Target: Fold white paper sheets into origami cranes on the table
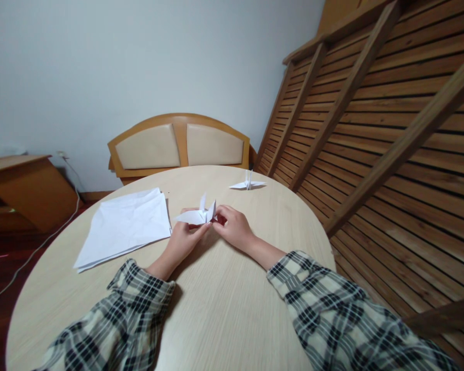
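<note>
A small white folded paper piece [198, 215] is held between both hands above the middle of a round pale wooden table [216, 304]. My left hand [182, 240] grips it from below and the left, fingers closed on the paper. My right hand [234, 226] pinches its right end with fingers curled. A finished white paper crane [248, 183] stands on the table's far side, apart from my hands. Both arms wear plaid sleeves.
A stack of white paper sheets [126, 226] lies on the table to the left. A wooden chair back [180, 144] stands behind the table. A slatted wooden wall [379, 154] rises at right; a low wooden cabinet [23, 190] and a cable [31, 255] are at left.
</note>
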Demonstrator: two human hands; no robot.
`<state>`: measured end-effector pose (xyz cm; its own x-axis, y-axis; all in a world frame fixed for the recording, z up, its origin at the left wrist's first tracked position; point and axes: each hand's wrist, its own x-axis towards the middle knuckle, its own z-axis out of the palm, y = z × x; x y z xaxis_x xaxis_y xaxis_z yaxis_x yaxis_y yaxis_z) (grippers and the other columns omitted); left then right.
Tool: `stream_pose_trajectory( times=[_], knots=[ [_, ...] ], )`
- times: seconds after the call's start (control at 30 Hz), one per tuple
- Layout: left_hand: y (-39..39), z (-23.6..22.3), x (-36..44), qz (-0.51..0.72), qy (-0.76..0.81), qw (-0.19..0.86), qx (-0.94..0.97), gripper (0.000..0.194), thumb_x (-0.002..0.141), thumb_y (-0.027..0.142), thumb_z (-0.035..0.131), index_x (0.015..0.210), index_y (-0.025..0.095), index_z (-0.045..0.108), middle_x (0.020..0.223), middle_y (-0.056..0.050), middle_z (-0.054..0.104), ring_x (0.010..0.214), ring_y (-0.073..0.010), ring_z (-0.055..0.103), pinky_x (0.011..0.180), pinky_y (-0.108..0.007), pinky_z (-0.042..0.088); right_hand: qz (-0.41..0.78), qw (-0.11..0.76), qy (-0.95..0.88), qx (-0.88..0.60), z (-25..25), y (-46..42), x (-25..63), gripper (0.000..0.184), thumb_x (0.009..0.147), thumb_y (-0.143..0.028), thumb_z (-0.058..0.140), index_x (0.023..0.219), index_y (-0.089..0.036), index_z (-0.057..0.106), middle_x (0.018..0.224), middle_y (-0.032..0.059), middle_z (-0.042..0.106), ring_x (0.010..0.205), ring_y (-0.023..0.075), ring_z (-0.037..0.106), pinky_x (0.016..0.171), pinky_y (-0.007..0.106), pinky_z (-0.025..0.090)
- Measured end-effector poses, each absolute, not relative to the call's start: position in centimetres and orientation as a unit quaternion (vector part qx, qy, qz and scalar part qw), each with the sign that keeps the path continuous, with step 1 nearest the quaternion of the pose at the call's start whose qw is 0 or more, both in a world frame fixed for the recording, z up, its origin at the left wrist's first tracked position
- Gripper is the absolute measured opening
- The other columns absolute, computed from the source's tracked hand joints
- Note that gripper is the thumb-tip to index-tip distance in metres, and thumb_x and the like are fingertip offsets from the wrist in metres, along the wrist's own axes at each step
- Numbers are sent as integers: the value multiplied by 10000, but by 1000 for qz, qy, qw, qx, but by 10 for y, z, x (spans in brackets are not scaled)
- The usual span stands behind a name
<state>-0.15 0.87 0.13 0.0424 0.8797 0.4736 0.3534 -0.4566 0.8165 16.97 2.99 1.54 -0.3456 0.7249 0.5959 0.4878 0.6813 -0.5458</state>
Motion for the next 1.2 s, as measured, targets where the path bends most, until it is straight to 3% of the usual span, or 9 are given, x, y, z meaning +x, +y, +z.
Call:
stream_pose_trajectory(
  times=[0.13, 0.33, 0.57, 0.8, 1.2],
  knots=[
    [7, 3, -2, 520, 467, 225, 679, 413, 796, 400, 663, 1111, 168, 529, 1156, -118, 605, 982, -208, 632, 803, -371, 565, 151, 442, -807, -362, 13, 32, 169, 73, 789, -159, 583, 846, -205, 587, 853, 24, 610, 739, 149, 524, 695, 288, 411],
    [8, 3, -5, 494, 488, 207, 690, 302, 814, 404, 651, 985, 185, 533, 985, -72, 642, 897, -190, 633, 704, -319, 562, 143, 412, -816, -379, 13, 30, 170, 34, 833, -205, 549, 803, -209, 536, 806, 15, 594, 710, 144, 513, 649, 277, 389],
    [9, 0, -5, 500, 491, 217, 679, 260, 852, 401, 602, 977, 197, 502, 961, -70, 654, 900, -186, 650, 715, -313, 548, 207, 398, -784, -428, 14, 26, 170, 58, 872, -260, 538, 822, -234, 553, 606, -27, 586, 553, 131, 545, 568, 264, 358],
    [8, 1, -5, 492, 494, 259, 669, 286, 889, 425, 539, 1054, 215, 437, 939, -80, 715, 826, -201, 694, 732, -364, 540, 240, 458, -754, -404, 13, 30, 169, 104, 886, -318, 567, 955, -248, 603, 896, 22, 695, 701, 155, 649, 649, 291, 461],
    [9, 0, -6, 469, 491, 258, 687, 258, 903, 399, 521, 1063, 199, 501, 1008, -92, 713, 854, -199, 692, 746, -353, 535, 151, 489, -791, -336, 15, 33, 170, 27, 868, -232, 586, 869, -209, 573, 925, 35, 610, 843, 160, 599, 809, 338, 491]
  ],
)
